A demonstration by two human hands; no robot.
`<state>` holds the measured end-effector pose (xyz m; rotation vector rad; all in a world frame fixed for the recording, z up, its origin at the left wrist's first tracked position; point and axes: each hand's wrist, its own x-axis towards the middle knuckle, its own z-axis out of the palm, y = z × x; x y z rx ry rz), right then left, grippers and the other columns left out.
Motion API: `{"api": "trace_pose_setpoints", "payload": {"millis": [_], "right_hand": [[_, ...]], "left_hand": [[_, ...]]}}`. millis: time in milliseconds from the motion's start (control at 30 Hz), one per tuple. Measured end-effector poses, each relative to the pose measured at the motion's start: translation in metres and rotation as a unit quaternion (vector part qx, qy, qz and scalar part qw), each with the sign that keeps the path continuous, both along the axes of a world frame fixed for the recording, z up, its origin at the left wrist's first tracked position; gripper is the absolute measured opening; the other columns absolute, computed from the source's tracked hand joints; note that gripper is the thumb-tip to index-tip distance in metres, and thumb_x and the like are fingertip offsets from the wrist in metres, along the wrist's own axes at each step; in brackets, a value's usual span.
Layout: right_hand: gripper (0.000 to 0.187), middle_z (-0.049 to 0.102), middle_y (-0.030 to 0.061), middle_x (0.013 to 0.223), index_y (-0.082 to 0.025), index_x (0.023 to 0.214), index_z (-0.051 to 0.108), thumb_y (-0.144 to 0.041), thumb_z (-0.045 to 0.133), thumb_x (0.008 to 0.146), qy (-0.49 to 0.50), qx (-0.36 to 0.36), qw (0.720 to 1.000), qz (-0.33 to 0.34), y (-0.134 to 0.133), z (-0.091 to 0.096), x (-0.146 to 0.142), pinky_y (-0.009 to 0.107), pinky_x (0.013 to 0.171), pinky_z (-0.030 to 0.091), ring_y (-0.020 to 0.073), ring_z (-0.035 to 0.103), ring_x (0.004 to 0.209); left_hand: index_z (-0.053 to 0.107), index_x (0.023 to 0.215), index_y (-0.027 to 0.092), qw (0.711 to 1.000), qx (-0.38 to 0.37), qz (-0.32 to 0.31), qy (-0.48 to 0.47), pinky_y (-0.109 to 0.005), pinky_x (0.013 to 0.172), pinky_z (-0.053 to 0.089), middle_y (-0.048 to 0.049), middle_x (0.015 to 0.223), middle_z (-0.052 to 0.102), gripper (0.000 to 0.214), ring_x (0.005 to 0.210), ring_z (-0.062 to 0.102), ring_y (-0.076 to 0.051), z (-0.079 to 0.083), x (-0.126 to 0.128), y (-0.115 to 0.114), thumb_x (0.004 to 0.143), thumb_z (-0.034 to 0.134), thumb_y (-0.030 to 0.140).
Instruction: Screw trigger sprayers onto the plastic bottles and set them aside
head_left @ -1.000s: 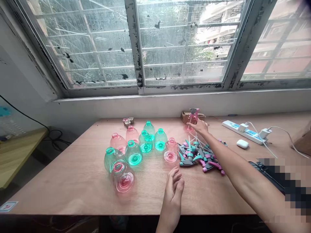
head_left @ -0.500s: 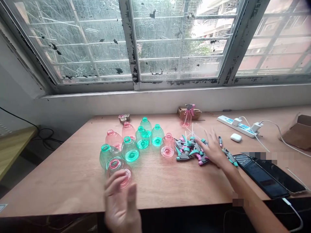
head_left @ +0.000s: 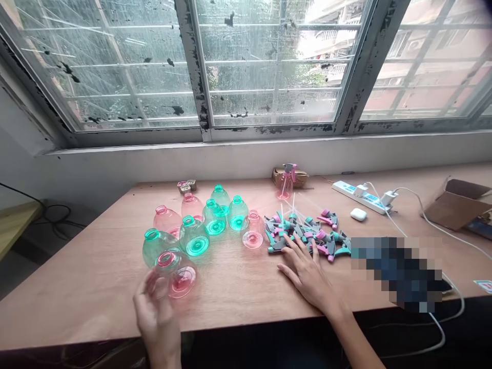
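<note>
My left hand [head_left: 157, 312] is at the left side of a clear pink bottle [head_left: 182, 279] near the table's front. Its fingers are curved and slightly blurred, with the thumb apart from them; whether they touch the bottle is unclear. My right hand [head_left: 307, 274] lies open, fingers spread, its fingertips at the front of a pile of spray trigger heads [head_left: 307, 233] in grey, pink and teal. Thin white tubes stick up from some heads. Several green bottles [head_left: 197, 241] and pink bottles [head_left: 168, 221], all without tops, stand left of the pile. One pink bottle [head_left: 252, 230] stands right beside it.
A pink spray bottle with its trigger head [head_left: 285, 182] stands at the back before a small cardboard box [head_left: 302, 178]. Small blocks [head_left: 187, 186] sit back left. A power strip [head_left: 359, 196] with plugged-in cables, a white earbud case [head_left: 359, 214] and a carton [head_left: 457, 205] are right.
My right hand has come down and toward me, from above the pile to its front edge. My left hand has shifted from in front of the nearest pink bottle to its left side.
</note>
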<state>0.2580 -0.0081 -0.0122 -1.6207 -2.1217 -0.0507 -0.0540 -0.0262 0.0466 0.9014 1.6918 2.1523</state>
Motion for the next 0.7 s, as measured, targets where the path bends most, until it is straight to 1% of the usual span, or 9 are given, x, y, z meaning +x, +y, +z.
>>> {"api": "trace_pose_setpoints", "payload": {"millis": [67, 167, 267, 367, 500, 567, 633, 667, 700], "right_hand": [[0.028, 0.045, 0.012, 0.166, -0.025, 0.122, 0.061, -0.046, 0.051, 0.107, 0.005, 0.004, 1.0, 0.003, -0.002, 0.003, -0.001, 0.074, 0.124, 0.012, 0.037, 0.032, 0.156], [0.021, 0.046, 0.0123, 0.164, -0.025, 0.112, 0.061, -0.044, 0.056, 0.105, 0.022, 0.019, 1.0, 0.005, -0.004, 0.003, -0.003, 0.073, 0.124, 0.014, 0.037, 0.035, 0.154], [0.02, 0.046, 0.0138, 0.164, -0.025, 0.107, 0.061, -0.045, 0.059, 0.103, 0.042, 0.029, 0.999, 0.005, -0.004, 0.002, -0.002, 0.073, 0.123, 0.016, 0.0373, 0.036, 0.154], [0.023, 0.045, 0.0139, 0.165, -0.025, 0.099, 0.06, -0.047, 0.061, 0.102, 0.04, 0.019, 0.999, 0.027, -0.005, 0.003, 0.0, 0.073, 0.124, 0.015, 0.0382, 0.033, 0.155], [0.022, 0.043, 0.0126, 0.166, -0.025, 0.099, 0.059, -0.047, 0.062, 0.101, 0.052, -0.003, 0.998, 0.037, -0.007, 0.005, 0.001, 0.073, 0.125, 0.014, 0.0379, 0.031, 0.156], [0.019, 0.046, 0.0117, 0.165, -0.025, 0.102, 0.059, -0.044, 0.061, 0.103, 0.066, -0.006, 0.997, 0.025, -0.008, 0.005, 0.001, 0.072, 0.125, 0.015, 0.0366, 0.033, 0.156], [0.012, 0.049, 0.0094, 0.163, -0.026, 0.103, 0.059, -0.038, 0.058, 0.104, 0.072, -0.006, 0.997, 0.022, -0.008, 0.005, 0.0, 0.072, 0.125, 0.015, 0.0355, 0.035, 0.155], [0.01, 0.05, 0.0083, 0.162, -0.026, 0.103, 0.059, -0.035, 0.058, 0.105, 0.073, -0.006, 0.997, 0.023, -0.008, 0.006, 0.0, 0.072, 0.125, 0.015, 0.0354, 0.036, 0.155], [0.009, 0.051, 0.0077, 0.162, -0.026, 0.102, 0.059, -0.034, 0.057, 0.105, 0.074, -0.007, 0.997, 0.024, -0.007, 0.006, 0.0, 0.072, 0.125, 0.015, 0.0354, 0.036, 0.155]], "left_hand": [[0.056, 0.135, 0.018, 0.996, -0.063, -0.063, -0.006, -0.061, 0.122, 0.034, -0.0165, 0.144, 0.06, 0.068, 0.14, 0.053, -0.04, -0.008, -0.004, 0.004, 0.083, 0.075, 0.059], [0.046, 0.145, 0.022, 0.989, -0.087, -0.123, 0.008, -0.058, 0.123, 0.034, -0.018, 0.155, 0.05, 0.084, 0.145, 0.048, -0.04, -0.017, 0.009, 0.009, 0.078, 0.081, 0.059], [0.044, 0.147, 0.023, 0.982, -0.091, -0.163, 0.021, -0.058, 0.122, 0.034, -0.0185, 0.156, 0.049, 0.082, 0.146, 0.047, -0.039, -0.024, 0.031, 0.012, 0.081, 0.079, 0.057], [0.04, 0.15, 0.023, 0.97, -0.113, -0.21, 0.044, -0.059, 0.122, 0.035, -0.02, 0.157, 0.047, 0.082, 0.146, 0.047, -0.038, -0.03, 0.047, 0.012, 0.084, 0.077, 0.056], [0.045, 0.15, 0.022, 0.939, -0.152, -0.272, 0.144, -0.061, 0.125, 0.028, -0.0203, 0.158, 0.048, 0.082, 0.151, 0.04, -0.039, -0.039, 0.054, 0.014, 0.083, 0.079, 0.054], [0.051, 0.146, 0.018, 0.935, -0.168, -0.229, 0.211, -0.065, 0.126, 0.019, -0.024, 0.159, 0.045, 0.085, 0.156, 0.028, -0.045, -0.042, 0.049, 0.016, 0.078, 0.08, 0.06], [0.051, 0.146, 0.012, 0.941, -0.163, -0.125, 0.27, -0.069, 0.126, 0.01, -0.0296, 0.163, 0.036, 0.1, 0.159, 0.013, -0.05, -0.043, 0.037, 0.017, 0.071, 0.081, 0.07], [0.048, 0.148, 0.01, 0.941, -0.151, -0.076, 0.294, -0.068, 0.127, 0.008, -0.031, 0.164, 0.033, 0.107, 0.159, 0.01, -0.05, -0.042, 0.029, 0.017, 0.069, 0.08, 0.074], [0.044, 0.151, 0.011, 0.941, -0.131, -0.048, 0.31, -0.065, 0.128, 0.009, -0.0301, 0.165, 0.032, 0.109, 0.159, 0.013, -0.048, -0.04, 0.02, 0.016, 0.071, 0.078, 0.075]]}}
